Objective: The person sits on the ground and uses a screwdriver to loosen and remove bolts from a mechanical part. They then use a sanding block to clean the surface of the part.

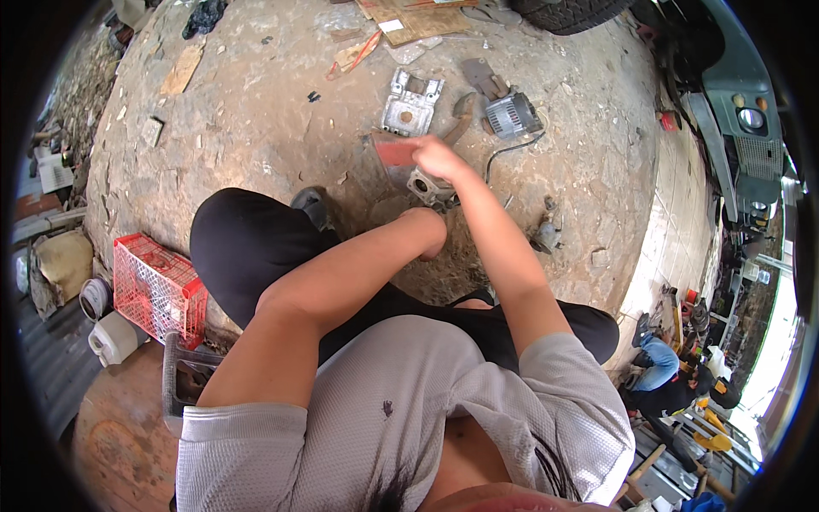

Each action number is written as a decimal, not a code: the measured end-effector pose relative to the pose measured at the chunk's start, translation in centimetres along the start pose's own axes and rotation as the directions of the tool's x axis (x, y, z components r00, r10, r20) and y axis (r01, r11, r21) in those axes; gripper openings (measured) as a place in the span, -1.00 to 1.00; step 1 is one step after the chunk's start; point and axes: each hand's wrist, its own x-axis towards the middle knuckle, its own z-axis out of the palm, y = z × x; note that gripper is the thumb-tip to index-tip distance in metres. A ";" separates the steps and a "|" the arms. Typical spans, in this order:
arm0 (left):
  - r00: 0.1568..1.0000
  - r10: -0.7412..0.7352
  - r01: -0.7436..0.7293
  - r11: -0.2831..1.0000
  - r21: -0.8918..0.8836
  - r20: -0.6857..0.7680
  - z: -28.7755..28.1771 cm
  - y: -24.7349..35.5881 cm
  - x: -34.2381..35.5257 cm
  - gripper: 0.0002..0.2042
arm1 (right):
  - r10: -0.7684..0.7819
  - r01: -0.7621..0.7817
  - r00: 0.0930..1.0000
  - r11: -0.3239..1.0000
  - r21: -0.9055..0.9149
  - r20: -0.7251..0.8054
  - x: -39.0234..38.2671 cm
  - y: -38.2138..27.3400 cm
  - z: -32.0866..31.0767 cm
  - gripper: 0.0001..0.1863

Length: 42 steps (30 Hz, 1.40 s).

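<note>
My right hand (436,160) reaches over the ground ahead of me, fingers curled at the right edge of a red flat piece (394,154). Just below it is a small cast-metal part (421,184) with a round bore, partly covered by the hand. My left hand (433,238) is bent down at the wrist beside that part; its fingers are hidden from view. Beyond the hands lies a silver metal housing (408,114) with openings. To its right are a brown curved piece (461,118) and a finned grey motor (512,116) with a black cable.
A dark metal plate (483,77) lies behind the motor, and a small metal fitting (547,232) sits to the right. On my left stand a red-and-white crate (160,286) and a white jug (115,340). A tyre (573,12), a vehicle (755,128) and another person (661,367) are farther off.
</note>
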 end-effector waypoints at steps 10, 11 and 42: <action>0.998 -0.046 0.043 0.997 -0.063 -0.032 -0.4 -0.6 -0.9 -0.60 | 0.021 -0.024 1.000 0.974 -0.223 -0.018 -3.1 -0.3 -0.8 -0.36; 0.997 -0.057 0.051 0.995 -0.087 -0.057 -0.4 -1.0 -1.5 -0.60 | -0.027 0.026 1.000 1.000 -0.015 -0.016 -3.6 -1.2 -1.5 -0.36; 0.667 -0.142 -0.009 0.980 -0.199 -0.731 -1.6 -1.1 -4.3 -0.68 | 0.038 -0.231 0.936 0.816 -0.529 -0.350 -9.2 11.8 -5.7 -0.34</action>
